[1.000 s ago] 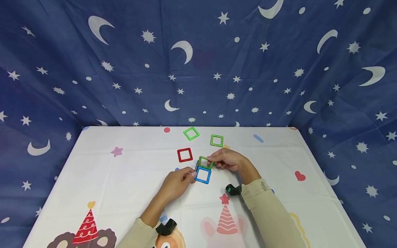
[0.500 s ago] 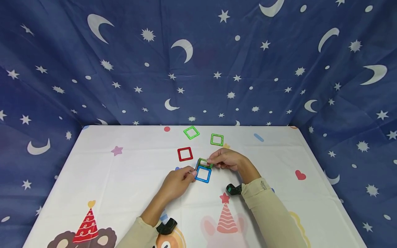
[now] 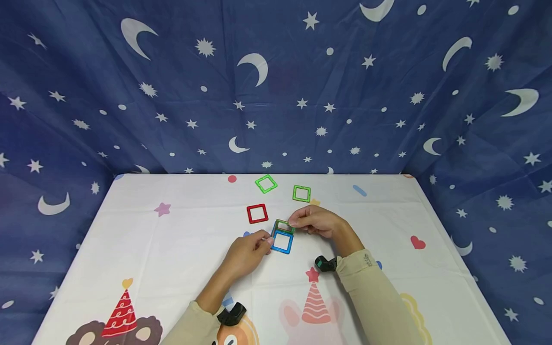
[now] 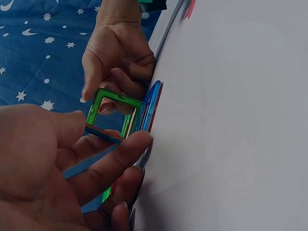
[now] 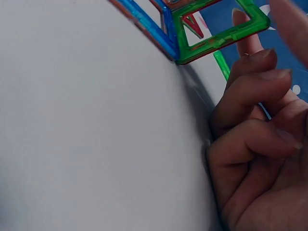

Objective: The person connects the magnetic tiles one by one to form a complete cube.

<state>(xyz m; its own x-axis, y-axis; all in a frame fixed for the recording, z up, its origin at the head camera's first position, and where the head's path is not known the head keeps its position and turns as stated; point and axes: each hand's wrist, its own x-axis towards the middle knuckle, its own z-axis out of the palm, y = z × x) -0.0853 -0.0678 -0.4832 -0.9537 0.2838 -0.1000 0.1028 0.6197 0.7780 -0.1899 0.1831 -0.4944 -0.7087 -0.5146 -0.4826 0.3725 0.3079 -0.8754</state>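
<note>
A blue magnetic tile, a square open frame, lies flat on the table between both hands. At its far side a green magnetic tile stands up at an angle. My right hand pinches the green tile's upper right corner between thumb and index finger, its other fingers curled near the cloth. Along the left side another tile with a blue edge stands up, and my left hand pinches it between thumb and fingers. The tiles meet at their edges in the right wrist view. My left fingers partly hide the left tile.
A red tile lies just behind the left hand. Farther back lie a tilted green tile and a second loose green tile. The white printed tablecloth ends at a blue star-and-moon curtain.
The green tile in my right hand has tipped to look narrower from above, more upright against the flat blue tile. Both hands have stayed almost in place.
</note>
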